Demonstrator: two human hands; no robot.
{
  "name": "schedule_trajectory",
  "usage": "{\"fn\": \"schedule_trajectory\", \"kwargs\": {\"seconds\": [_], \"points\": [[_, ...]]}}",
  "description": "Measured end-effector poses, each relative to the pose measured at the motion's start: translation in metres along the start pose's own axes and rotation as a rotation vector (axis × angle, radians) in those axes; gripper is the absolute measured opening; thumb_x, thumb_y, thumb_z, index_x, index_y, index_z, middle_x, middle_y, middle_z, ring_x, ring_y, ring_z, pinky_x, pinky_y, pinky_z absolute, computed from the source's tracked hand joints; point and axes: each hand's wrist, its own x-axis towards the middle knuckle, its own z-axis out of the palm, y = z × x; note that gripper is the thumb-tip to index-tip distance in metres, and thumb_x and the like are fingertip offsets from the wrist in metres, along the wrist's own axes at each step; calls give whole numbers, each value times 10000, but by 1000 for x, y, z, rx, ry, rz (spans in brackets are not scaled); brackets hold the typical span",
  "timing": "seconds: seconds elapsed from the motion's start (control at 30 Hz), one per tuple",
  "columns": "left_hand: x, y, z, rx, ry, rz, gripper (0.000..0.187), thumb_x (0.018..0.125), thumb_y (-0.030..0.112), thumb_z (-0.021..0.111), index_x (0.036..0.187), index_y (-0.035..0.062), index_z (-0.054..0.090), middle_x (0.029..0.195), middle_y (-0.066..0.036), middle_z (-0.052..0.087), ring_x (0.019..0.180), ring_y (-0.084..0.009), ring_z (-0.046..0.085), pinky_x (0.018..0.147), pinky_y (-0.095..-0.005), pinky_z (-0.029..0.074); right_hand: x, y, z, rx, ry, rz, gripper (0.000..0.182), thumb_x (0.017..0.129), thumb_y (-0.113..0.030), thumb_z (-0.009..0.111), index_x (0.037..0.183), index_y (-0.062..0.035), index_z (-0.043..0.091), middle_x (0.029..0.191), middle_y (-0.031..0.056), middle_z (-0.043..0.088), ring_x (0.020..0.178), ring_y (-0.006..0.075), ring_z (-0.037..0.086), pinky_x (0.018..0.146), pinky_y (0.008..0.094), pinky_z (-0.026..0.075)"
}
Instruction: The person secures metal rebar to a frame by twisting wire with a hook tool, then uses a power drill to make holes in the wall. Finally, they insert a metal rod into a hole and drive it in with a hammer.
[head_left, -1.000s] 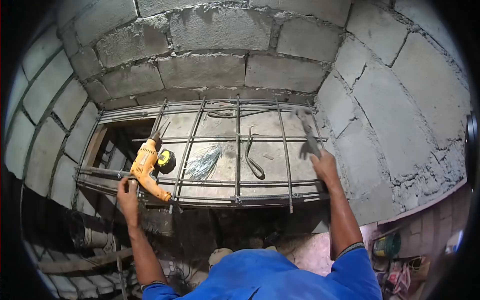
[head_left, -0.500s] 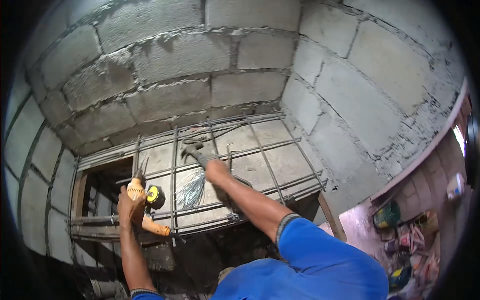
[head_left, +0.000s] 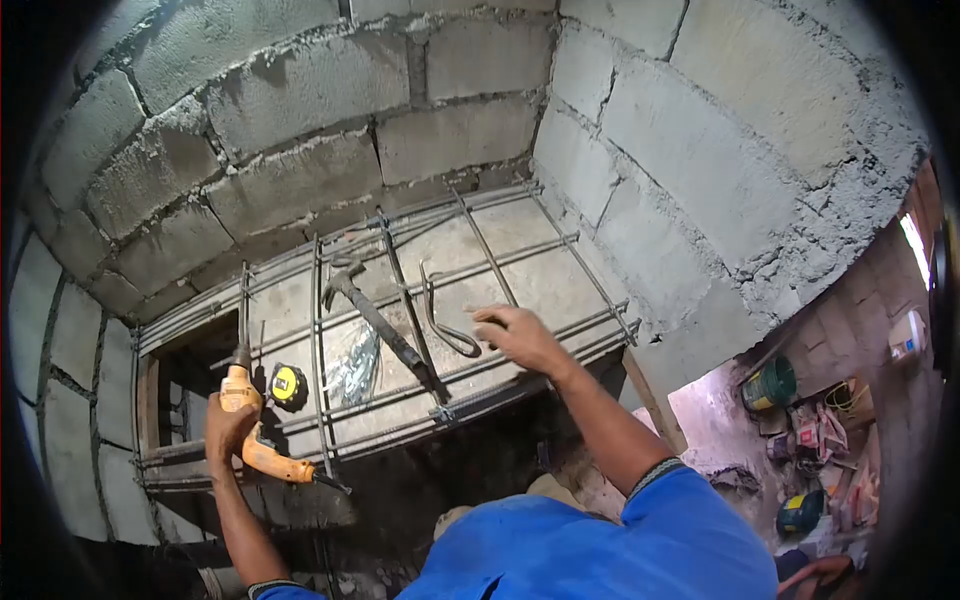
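My left hand [head_left: 228, 425] is wrapped round the orange power drill [head_left: 262, 458], whose long bit points away from me beside the opening in the boards. Over the right part of the rebar grid [head_left: 470, 255], my right hand [head_left: 518, 338] is open, its fingers loosely stretched. Just left of those fingers lies a bent metal bar [head_left: 432, 310] with a hooked end. A claw hammer [head_left: 370, 315] rests across the grid, handle toward me. Between hammer and drill are a bundle of thin tie wire [head_left: 355, 368] and a yellow and black tape measure [head_left: 288, 384].
Concrete block walls [head_left: 300, 95] close in the back and both sides. A framed opening [head_left: 195, 370] sits at the grid's left. Lower right, beyond the wall, are a green bucket [head_left: 770, 383], another dark container [head_left: 800, 510] and clutter. Part of another person's arm [head_left: 815, 572] shows there.
My right hand has let go of the hammer and moved right, beside the bent bar. The hammer now lies on the grid. My left hand still holds the drill; the view has shifted.
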Motion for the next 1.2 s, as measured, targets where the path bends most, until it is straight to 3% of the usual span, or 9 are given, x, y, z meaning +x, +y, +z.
{"fn": "schedule_trajectory", "kwargs": {"seconds": [0.07, 0.2, 0.37, 0.47, 0.57, 0.7, 0.83, 1.0, 1.2], "points": [[-23, -7, -3, -285, 51, 62, 561, 768, 205, 763, 1213, -23, 508, 1013, -132, 646, 796, -202, 672, 688, -322, 555, -25, -5, -20, 159, 50, 88, 299, 930, -185, 628, 1144, 19, 675, 984, 82, 685, 752, 118, 645, 716, 261, 526], [-93, 32, -4, -536, 132, 16, 580, 824, 243, 767, 1269, 4, 481, 1057, -103, 619, 878, -179, 640, 747, -304, 540, -50, -18, -14, 237, -6, -80, 304, 934, -189, 645, 1157, 16, 668, 978, 91, 686, 767, 132, 651, 734, 266, 532], [-185, 149, 51, -913, 81, 146, 546, 819, 218, 758, 1258, 26, 498, 1080, -82, 607, 920, -178, 630, 800, -318, 534, -92, -90, 5, -63, -66, -850, 672, 832, -309, 770, 1359, 9, 501, 1170, 198, 627, 1089, 340, 615, 936, 446, 486], [-209, 219, 92, -1010, -67, 192, 554, 808, 201, 760, 1261, 24, 497, 1091, -82, 613, 941, -171, 639, 826, -318, 539, -116, -105, 0, -387, -150, -946, 733, 837, -256, 740, 1429, 23, 411, 1286, 237, 543, 1172, 369, 562, 955, 494, 450], [-200, 264, 134, -1066, -130, 186, 577, 784, 181, 800, 1250, 19, 502, 1045, -69, 631, 881, -157, 656, 777, -288, 552, -119, -87, -9, -692, -285, -777, 701, 855, -190, 655, 1450, 50, 372, 1342, 239, 487, 1204, 351, 532, 924, 502, 441], [-179, 315, 179, -1001, -283, 276, 476, 798, 255, 808, 1134, 17, 569, 992, -64, 655, 854, -141, 662, 734, -273, 555, -110, -42, -35, -927, 29, -539, 662, 876, -168, 574, 1461, 58, 362, 1170, 201, 565, 1017, 291, 612, 824, 444, 465], [-180, 354, 209, -896, -148, 190, 644, 754, 281, 861, 1174, -39, 492, 967, -106, 644, 866, -158, 662, 743, -301, 567, -94, 9, -58, -689, 193, -518, 783, 743, -166, 685, 1445, 38, 408, 1099, 187, 575, 753, 313, 647, 677, 409, 536], [-162, 376, 239, -1437, -672, 45, 553, 876, 517, 700, 1161, 59, 578, 1008, -79, 672, 886, -179, 691, 746, -362, 586, -90, 29, -82, -364, 271, -456, 756, 698, -211, 712, 1378, 33, 487, 1035, 211, 616, 851, 382, 675, 756, 443, 580], [-142, 363, 270, -1687, -914, -96, 453, 854, 248, 750, 1182, 15, 542, 991, -112, 669, 856, -230, 695, 778, -365, 601, -83, 26, -52, -468, 250, -243, 933, 668, -176, 749, 1487, -6, 336, 1111, 263, 621, 937, 436, 655, 808, 463, 554]]}}
